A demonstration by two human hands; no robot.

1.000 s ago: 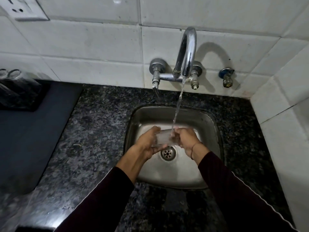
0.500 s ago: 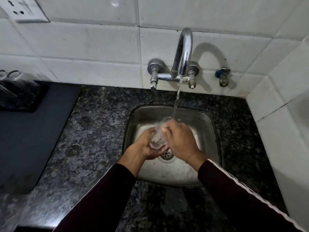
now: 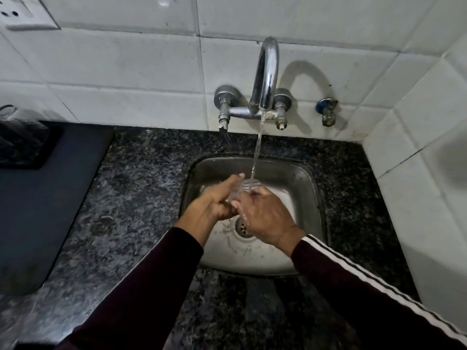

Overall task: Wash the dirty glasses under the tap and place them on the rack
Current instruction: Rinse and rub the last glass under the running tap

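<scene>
A clear drinking glass [image 3: 246, 185] is held upright over the steel sink [image 3: 307, 195], its open rim under the water stream from the chrome tap [image 3: 266, 77]. My left hand [image 3: 214, 202] wraps the glass from the left. My right hand [image 3: 265, 215] covers its right side and front, hiding most of the glass. Water runs into the rim and down over my right fingers. At the far left edge, a black rack [image 3: 24, 145] holds clear glasses [image 3: 10, 114].
Dark speckled granite counter [image 3: 131, 198] surrounds the sink. A dark mat [image 3: 48, 198] lies on the left under the rack. White tiled walls stand behind and on the right, with a small valve [image 3: 327, 112] right of the tap and a wall socket [image 3: 22, 13] top left.
The glass went from lying sideways between my hands to upright with its rim under the stream. My right hand turned over it and now covers its front.
</scene>
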